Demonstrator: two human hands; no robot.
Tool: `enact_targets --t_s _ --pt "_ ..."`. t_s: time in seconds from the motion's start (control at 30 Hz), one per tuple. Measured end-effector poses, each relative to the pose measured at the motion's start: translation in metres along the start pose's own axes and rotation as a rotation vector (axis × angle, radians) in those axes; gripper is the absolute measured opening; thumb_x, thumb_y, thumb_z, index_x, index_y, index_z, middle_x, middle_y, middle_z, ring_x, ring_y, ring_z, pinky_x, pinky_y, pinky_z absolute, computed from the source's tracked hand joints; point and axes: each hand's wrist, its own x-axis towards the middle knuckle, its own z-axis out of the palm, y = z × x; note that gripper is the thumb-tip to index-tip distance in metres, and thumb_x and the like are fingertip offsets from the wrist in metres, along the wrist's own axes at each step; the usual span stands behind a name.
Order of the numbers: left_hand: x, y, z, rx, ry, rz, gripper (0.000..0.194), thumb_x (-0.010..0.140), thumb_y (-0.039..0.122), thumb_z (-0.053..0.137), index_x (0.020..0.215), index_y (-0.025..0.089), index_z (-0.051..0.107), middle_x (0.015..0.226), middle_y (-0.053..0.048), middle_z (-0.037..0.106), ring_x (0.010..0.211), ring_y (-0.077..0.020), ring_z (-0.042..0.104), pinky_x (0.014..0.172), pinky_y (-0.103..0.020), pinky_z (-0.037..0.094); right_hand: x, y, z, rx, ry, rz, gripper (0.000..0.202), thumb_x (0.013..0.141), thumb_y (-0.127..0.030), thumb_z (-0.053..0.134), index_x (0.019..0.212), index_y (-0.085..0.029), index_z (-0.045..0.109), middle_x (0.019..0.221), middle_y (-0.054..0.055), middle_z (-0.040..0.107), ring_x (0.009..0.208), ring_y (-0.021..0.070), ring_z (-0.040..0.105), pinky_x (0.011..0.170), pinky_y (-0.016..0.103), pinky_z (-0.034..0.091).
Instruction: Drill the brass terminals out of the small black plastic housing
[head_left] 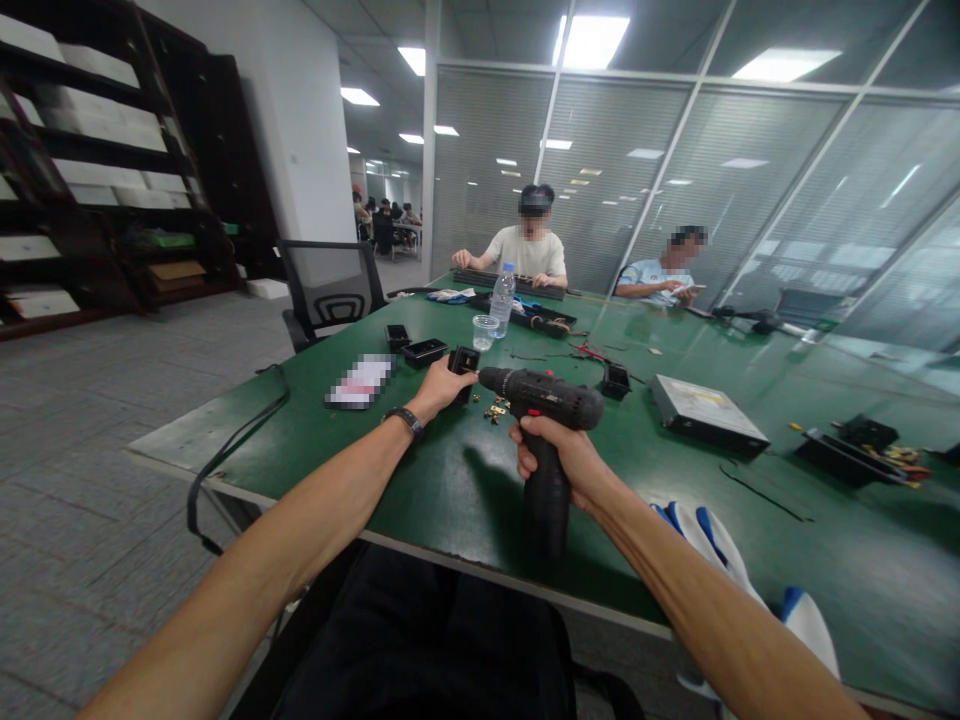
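Note:
My left hand [442,388] is closed around a small black box [466,362], held upright on the green table [420,490]. In my right hand [559,455] is a black cordless drill [551,398], its handle pointing down and its chuck aimed left at the box. The drill's tip is right by my left fingertips; whether it touches the box is too small to tell. Small brass-coloured parts [495,410] lie on the table below the chuck. Two more black boxes [424,351] rest just beyond my left hand.
A phone [361,381] lies left. Beyond are a plastic cup [484,331] and water bottle [502,300]. A metal drive [709,413], black tray [847,457], wires and white-blue gloves [705,540] lie right. Two people [526,245] sit across the table.

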Motion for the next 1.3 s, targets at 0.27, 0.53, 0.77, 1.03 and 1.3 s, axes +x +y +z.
enact_targets --t_s 0.27,0.53,0.77,1.03,1.3 --pt "0.0012 -0.0016 0.0002 0.012 -0.004 0.011 0.039 0.063 0.037 0.079 0.093 0.014 0.067 0.085 -0.005 0.069 0.074 -0.0164 0.059 0.071 -0.028 0.046 -0.0001 -0.0008 0.0009 0.002 0.01 0.011 0.022 0.082 -0.034 0.059 0.07 -0.016 0.062 0.045 0.0 0.055 0.042 0.0142 0.052 0.046 0.026 0.042" --pt "0.0002 -0.0004 0.0003 -0.009 0.01 -0.006 0.04 0.06 0.036 0.08 0.091 0.014 0.067 0.086 -0.005 0.069 0.074 -0.0163 0.059 0.073 -0.028 0.046 -0.0012 -0.0019 0.0021 -0.007 0.015 -0.001 0.021 0.082 -0.034 0.059 0.071 -0.016 0.063 0.044 0.0 0.054 0.041 0.0145 0.051 0.046 0.027 0.042" --pt "-0.0007 0.0006 0.0003 -0.013 0.01 -0.004 0.041 0.06 0.037 0.081 0.093 0.014 0.068 0.088 -0.006 0.07 0.076 -0.0171 0.06 0.075 -0.029 0.047 -0.0011 -0.0017 0.0022 -0.003 0.008 0.0 0.021 0.083 -0.032 0.059 0.069 -0.016 0.062 0.045 0.0 0.055 0.041 0.0141 0.052 0.047 0.026 0.043" --pt "0.0015 -0.0032 -0.001 0.013 -0.005 0.01 0.042 0.063 0.038 0.079 0.096 0.014 0.068 0.09 -0.007 0.07 0.077 -0.0176 0.061 0.073 -0.029 0.048 -0.0001 0.0006 0.0004 0.001 0.011 -0.008 0.022 0.082 -0.033 0.06 0.07 -0.016 0.063 0.045 0.001 0.055 0.042 0.0142 0.053 0.047 0.027 0.044" --pt "0.0039 -0.0074 -0.001 0.038 -0.018 0.026 0.041 0.066 0.037 0.077 0.097 0.014 0.067 0.089 -0.006 0.069 0.076 -0.0169 0.06 0.07 -0.028 0.047 0.0005 0.0002 -0.0006 0.004 0.022 0.001 0.021 0.082 -0.033 0.06 0.071 -0.015 0.064 0.045 0.001 0.055 0.041 0.0139 0.052 0.046 0.026 0.044"
